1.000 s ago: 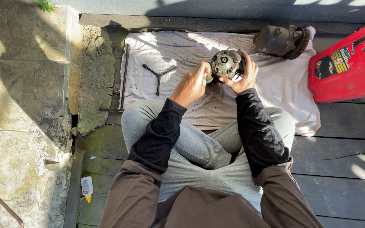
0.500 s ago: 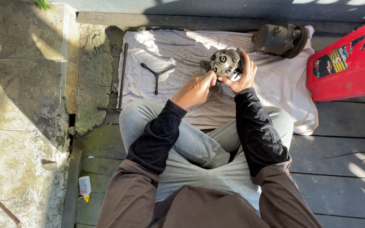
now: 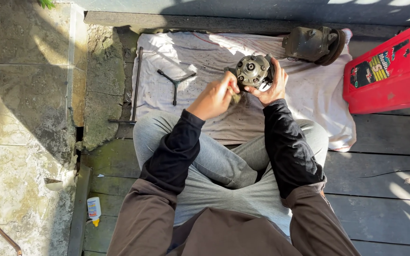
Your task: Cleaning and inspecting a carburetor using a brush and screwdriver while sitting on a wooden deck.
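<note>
Metal round part [image 3: 254, 71] gripped from the right by right hand [image 3: 270, 87] — left hand [image 3: 216, 97] curled shut, touching its left edge — white cloth [image 3: 205, 57] beneath

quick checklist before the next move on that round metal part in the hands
1. Right hand supports the round metal part from the side: ok.
2. Left hand is at the part's edge, fingers closed on something small: cannot tell what.
3. Part is held above the white cloth, so drops land on it: ok.
4. Y-shaped wrench lies on the cloth near the left hand: ok.
5. Second dark housing sits apart at the cloth's far corner: ok.
6. Red container stays off the cloth: ok.
</note>
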